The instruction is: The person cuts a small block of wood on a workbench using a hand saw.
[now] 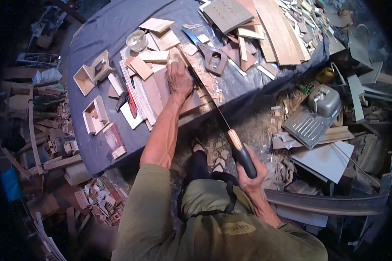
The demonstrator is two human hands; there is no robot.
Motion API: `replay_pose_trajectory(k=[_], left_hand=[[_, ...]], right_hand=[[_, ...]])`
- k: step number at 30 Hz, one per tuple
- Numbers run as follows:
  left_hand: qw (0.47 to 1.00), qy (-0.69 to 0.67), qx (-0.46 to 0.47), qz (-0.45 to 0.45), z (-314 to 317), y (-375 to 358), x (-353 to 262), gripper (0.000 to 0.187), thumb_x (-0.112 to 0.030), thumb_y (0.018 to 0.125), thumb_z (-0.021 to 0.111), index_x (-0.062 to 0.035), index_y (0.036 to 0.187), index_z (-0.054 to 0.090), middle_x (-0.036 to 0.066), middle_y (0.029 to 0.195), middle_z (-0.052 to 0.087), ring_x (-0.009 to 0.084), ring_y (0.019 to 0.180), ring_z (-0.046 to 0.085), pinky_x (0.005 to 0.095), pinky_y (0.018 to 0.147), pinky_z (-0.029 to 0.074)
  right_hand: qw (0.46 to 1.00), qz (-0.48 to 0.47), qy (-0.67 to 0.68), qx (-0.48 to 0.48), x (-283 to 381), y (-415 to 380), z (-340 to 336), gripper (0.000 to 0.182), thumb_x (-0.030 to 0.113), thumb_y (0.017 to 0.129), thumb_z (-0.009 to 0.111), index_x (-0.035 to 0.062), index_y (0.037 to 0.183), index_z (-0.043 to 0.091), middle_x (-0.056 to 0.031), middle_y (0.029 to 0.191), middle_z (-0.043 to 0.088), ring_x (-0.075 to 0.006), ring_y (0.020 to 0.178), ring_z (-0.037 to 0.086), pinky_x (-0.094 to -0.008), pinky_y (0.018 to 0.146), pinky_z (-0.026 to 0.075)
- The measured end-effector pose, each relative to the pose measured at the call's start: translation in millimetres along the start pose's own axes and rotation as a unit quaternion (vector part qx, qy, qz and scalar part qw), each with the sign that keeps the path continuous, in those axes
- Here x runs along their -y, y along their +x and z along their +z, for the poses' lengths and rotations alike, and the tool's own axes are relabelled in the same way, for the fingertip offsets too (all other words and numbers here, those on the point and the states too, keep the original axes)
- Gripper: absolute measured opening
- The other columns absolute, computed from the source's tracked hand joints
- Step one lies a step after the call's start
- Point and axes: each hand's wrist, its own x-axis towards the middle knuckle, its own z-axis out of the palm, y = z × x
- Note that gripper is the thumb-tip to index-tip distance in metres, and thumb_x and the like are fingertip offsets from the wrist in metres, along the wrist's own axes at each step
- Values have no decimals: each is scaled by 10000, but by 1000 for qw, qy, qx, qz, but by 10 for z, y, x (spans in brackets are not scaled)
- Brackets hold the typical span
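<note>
My right hand (253, 174) is wrapped round the black and orange handle of a saw (222, 117). The saw's long thin blade runs up and left from the handle, over the near edge of the cloth-covered table (135, 135), to the right of my left hand. My left hand (179, 78) rests on pieces of wood (157, 89) at that edge, its fingers bent and pointing away from me. Whether it grips a piece is hard to tell. Sawdust (202, 69) lies just right of the blade.
A second saw (212, 58) lies beyond the blade. Small wooden boxes (95, 114), a red tool (131, 104) and a jar (137, 40) are on the left. Boards (274, 30) are piled at the right. A metal sink (323, 102) and scraps lie on the floor.
</note>
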Motion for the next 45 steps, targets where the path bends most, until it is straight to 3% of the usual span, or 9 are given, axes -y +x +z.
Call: replay_pose_trajectory(k=[1, 8, 9, 18, 25, 28, 37, 41, 45], left_hand=[[1000, 3, 8, -11, 4, 14, -8, 160, -14, 748, 560, -7, 906, 585, 198, 921, 565, 401, 942, 531, 501, 839, 428], [1000, 11, 2, -9, -25, 25, -55, 128, 5, 726, 541, -17, 851, 562, 198, 921, 564, 402, 946, 532, 496, 840, 432], [1000, 15, -6, -11, 0, 68, -31, 128, 5, 725, 541, -16, 850, 560, 198, 920, 564, 402, 947, 532, 495, 840, 433], [1000, 2, -4, 4, -20, 35, -14, 135, -1, 726, 544, -16, 859, 566, 190, 927, 564, 401, 952, 532, 499, 830, 437], [1000, 19, 11, -4, -23, -9, -12, 120, -27, 746, 551, -17, 862, 577, 187, 935, 557, 386, 965, 532, 487, 824, 444], [999, 40, -23, 8, 4, 1, 19, 115, -25, 742, 555, -19, 855, 576, 184, 930, 551, 385, 961, 531, 485, 821, 443], [1000, -3, -11, 16, 21, 18, 24, 91, 6, 729, 543, -10, 818, 552, 214, 892, 542, 427, 932, 515, 497, 842, 428], [1000, 3, -3, -1, -13, -21, -23, 97, 3, 739, 538, -9, 833, 560, 208, 896, 544, 420, 938, 523, 497, 843, 434], [999, 15, -1, -31, -29, 42, -33, 94, -9, 751, 539, -11, 842, 561, 200, 902, 546, 409, 943, 527, 492, 830, 441]], right_hand=[[997, 65, 37, 23, 15, 56, 44, 525, -44, 768, 651, 5, 1290, 624, -203, 888, 713, -163, 755, 712, -281, 675, 539], [1000, -28, -3, -8, -282, 26, 250, 522, -37, 757, 643, -13, 1278, 622, -204, 920, 722, -192, 756, 722, -286, 674, 542], [1000, 18, 11, 18, -260, -90, 153, 545, -40, 743, 635, 25, 1284, 638, -202, 991, 727, -196, 882, 715, -301, 795, 537], [1000, 1, 11, 26, -377, 183, 357, 541, -23, 755, 634, 10, 1295, 621, -166, 848, 704, -160, 735, 695, -289, 675, 532], [998, 51, 32, 6, -298, -102, 163, 558, -40, 746, 666, 22, 1299, 623, -186, 924, 720, -170, 844, 703, -304, 761, 542], [999, -10, 29, 8, -290, 215, 279, 541, -21, 753, 645, 12, 1293, 628, -179, 844, 703, -160, 721, 706, -276, 665, 531], [1000, 9, 25, -14, -281, 37, 214, 508, 5, 775, 662, 9, 1283, 633, -168, 842, 713, -149, 690, 686, -268, 658, 533], [995, 85, 15, 59, 85, 475, 364, 534, -18, 763, 663, -14, 1294, 615, -184, 917, 736, -182, 771, 725, -274, 685, 542], [1000, 1, -10, 12, -250, -80, 86, 544, -26, 761, 661, 0, 1301, 612, -198, 949, 735, -194, 820, 735, -286, 720, 547]])
